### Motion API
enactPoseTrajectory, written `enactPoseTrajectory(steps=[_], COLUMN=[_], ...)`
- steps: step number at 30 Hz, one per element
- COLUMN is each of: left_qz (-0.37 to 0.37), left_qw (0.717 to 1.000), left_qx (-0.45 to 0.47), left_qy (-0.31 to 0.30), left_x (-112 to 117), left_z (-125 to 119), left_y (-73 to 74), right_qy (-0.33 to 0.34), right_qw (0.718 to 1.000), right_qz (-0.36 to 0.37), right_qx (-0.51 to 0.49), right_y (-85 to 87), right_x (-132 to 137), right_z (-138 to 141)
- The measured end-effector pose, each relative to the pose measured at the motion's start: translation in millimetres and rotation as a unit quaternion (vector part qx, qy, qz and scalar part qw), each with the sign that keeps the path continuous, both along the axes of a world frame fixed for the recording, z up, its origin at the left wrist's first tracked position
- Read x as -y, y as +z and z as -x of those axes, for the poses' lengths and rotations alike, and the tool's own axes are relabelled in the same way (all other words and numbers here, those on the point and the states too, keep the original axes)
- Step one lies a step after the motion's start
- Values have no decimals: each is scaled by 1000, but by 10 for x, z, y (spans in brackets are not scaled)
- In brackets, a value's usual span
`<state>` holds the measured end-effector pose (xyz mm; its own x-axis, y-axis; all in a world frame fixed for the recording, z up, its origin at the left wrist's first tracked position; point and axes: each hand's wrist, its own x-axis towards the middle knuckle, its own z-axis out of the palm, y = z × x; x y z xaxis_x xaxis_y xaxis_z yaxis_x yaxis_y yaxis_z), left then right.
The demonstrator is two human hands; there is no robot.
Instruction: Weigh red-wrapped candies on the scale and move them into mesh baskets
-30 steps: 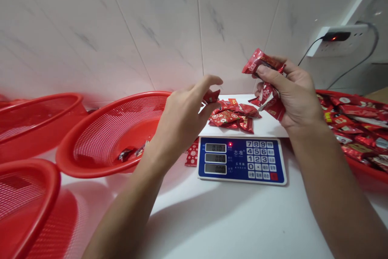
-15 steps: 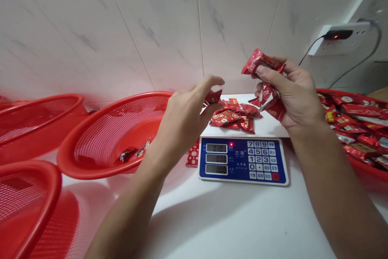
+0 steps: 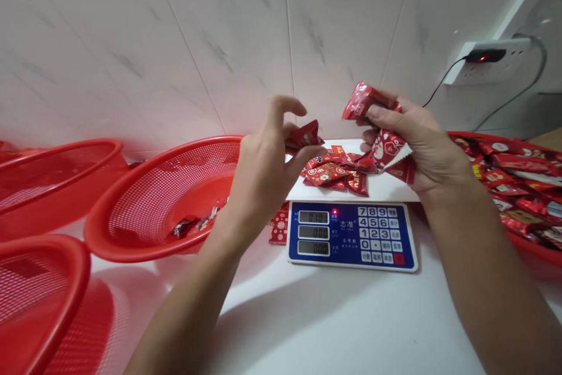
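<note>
Okay, the fingers [image 3: 389, 110] of the right hand [image 3: 428, 155] are pressing together, pinching a red foil packet [image 3: 360, 100] at the top, while a second packet with a zigzag-cut end [image 3: 389, 150] is sitting lower against the palm. The left hand [image 3: 263, 173] is raised, its fingers spread and curled, and a third red packet [image 3: 305, 135] is sitting right beside them; cannot tell if it is being gripped. A firm pinch on a packet's sealed end looks like the safest hold, since the thin foil could slip or tear. Just below the hands, a loose pile of red packets [image 3: 331, 175] is lying on the white platform of a digital scale [image 3: 351, 236], its blue panel facing the person. A dotted red packet [image 3: 279, 226] is lying on the worktop [image 3: 333, 322] by the scale's left edge. To the left, a red mesh basket [image 3: 175, 155] is holding a few packets [image 3: 189, 225], with two more red baskets [image 3: 65, 150] beyond it. To the right, a red basket [image 3: 465, 135] is heaped with packets. Behind everything, a wall socket [image 3: 492, 62] is sitting on the tiled wall [image 3: 219, 41].
</note>
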<state>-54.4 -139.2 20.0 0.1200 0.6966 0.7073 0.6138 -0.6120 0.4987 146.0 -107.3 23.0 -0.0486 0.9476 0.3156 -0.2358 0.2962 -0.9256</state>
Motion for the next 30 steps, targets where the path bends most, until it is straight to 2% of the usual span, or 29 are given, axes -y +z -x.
enactPoseTrajectory(steps=[3, 7, 10, 14, 17, 20, 23, 25, 27, 28, 29, 30], left_qz=[-1, -23, -42, -28, 2, 26, 19, 5, 8, 17, 29, 45], left_qw=[1000, 1000, 999, 998, 993, 991, 993, 994, 988, 982, 975, 967], left_qx=[26, -10, -16, -38, -80, -71, -60, -95, -154, -187, -219, -249], left_qy=[-18, 10, 10, -31, -84, -111, -102, -59, -11, 7, 19, 26], left_x=[-5, -7, -9, 2, 37, 88, 131, 146, 148, 146, 144, 143], left_z=[15, 42, 54, 64, 70, 83, 143, 221, 317, 365, 408, 444], left_y=[9, 11, 12, 28, 53, 90, 140, 174, 198, 203, 203, 199], right_qy=[120, 244, 283, 275, 239, 172, 49, -60, -169, -216, -247, -250], right_qw=[992, 968, 957, 960, 969, 984, 999, 995, 966, 938, 906, 881], right_qz=[45, 53, 48, 62, 63, 36, -8, -35, -59, -74, -83, -78], right_qx=[-10, 35, 31, 9, -16, -14, 10, 65, 187, 260, 332, 394], right_y=[1, -45, -79, -130, -159, -113, 38, 164, 257, 276, 271, 243], right_x=[80, 127, 116, 58, 22, 56, 166, 243, 282, 280, 262, 230], right_z=[70, 135, 147, 158, 189, 187, 39, -196, -544, -748, -963, -1176])
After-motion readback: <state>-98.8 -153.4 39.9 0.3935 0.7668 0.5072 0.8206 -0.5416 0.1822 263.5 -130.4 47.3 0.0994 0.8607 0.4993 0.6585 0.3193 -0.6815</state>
